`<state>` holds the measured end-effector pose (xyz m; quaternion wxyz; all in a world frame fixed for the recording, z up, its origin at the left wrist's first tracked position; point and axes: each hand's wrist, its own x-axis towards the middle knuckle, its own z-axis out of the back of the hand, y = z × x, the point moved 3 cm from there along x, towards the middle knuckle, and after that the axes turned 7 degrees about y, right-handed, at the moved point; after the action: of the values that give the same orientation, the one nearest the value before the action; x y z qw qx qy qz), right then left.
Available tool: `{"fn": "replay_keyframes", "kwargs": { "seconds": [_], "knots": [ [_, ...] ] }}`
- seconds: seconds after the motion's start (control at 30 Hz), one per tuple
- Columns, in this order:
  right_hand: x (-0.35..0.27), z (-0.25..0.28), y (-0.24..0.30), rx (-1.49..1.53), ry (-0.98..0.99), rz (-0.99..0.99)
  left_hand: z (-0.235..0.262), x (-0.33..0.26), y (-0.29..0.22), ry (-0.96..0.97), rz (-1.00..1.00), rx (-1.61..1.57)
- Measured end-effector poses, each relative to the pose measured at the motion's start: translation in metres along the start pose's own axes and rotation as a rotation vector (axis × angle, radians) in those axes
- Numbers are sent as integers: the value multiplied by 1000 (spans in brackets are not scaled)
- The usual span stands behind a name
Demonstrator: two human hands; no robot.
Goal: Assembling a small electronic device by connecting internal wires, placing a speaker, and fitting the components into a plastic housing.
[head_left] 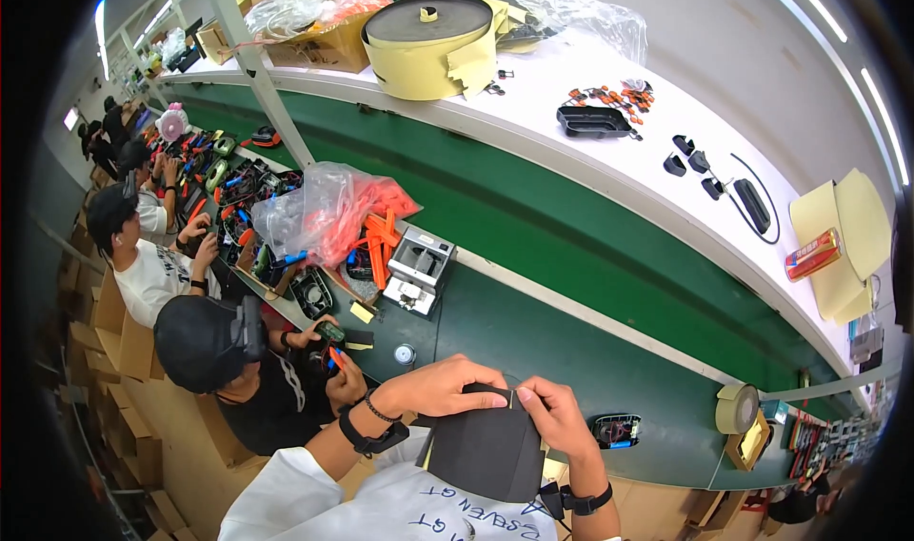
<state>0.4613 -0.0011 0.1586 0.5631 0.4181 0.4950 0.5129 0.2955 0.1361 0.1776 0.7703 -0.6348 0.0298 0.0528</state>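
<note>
A dark grey, flat sheet (487, 451), with pale yellow showing along its side edges, is held up in front of my shirt. My left hand (462, 387) grips its top edge with the fingers curled over it. Close beside it, my right hand (560, 417) pinches the same edge between thumb and fingers, near a small pale slit. On the green bench to the right of my hands lies an open black housing (617, 431) with wires and a blue part inside. A small round metal part (405, 354) stands beyond my left wrist.
A grey-silver machine (419, 267) stands farther back, beside orange strips (381, 246) and a plastic bag (333, 213). At left, a co-worker (214, 360) handles small parts. A tape roll (737, 410) sits at right; a large yellow roll (428, 51) rests on the white shelf (533, 94).
</note>
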Motion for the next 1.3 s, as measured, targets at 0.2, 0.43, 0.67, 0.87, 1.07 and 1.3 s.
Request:
{"fn": "replay_keyframes", "kwargs": {
  "seconds": [0.2, 0.43, 0.67, 0.87, 1.07, 1.3],
  "knots": [
    [-4, 0, 24, -226, -85, -13, -2, -4, -6, -101, -49, 40],
    [-7, 3, 29, -360, -6, -37, 0, -1, -6, 141, 101, 5],
    [-17, 8, 3, -476, -132, -76, 1, -16, 5, 21, 122, 60],
    [-12, 12, -2, -533, -176, -118, 5, -22, 24, 76, 84, 68],
    [-20, 40, -10, -666, -344, -194, 7, -52, 39, -16, 46, -65],
    [-18, 92, -112, -532, -531, -185, -5, -118, 51, -476, 152, -5]
  ]
}}
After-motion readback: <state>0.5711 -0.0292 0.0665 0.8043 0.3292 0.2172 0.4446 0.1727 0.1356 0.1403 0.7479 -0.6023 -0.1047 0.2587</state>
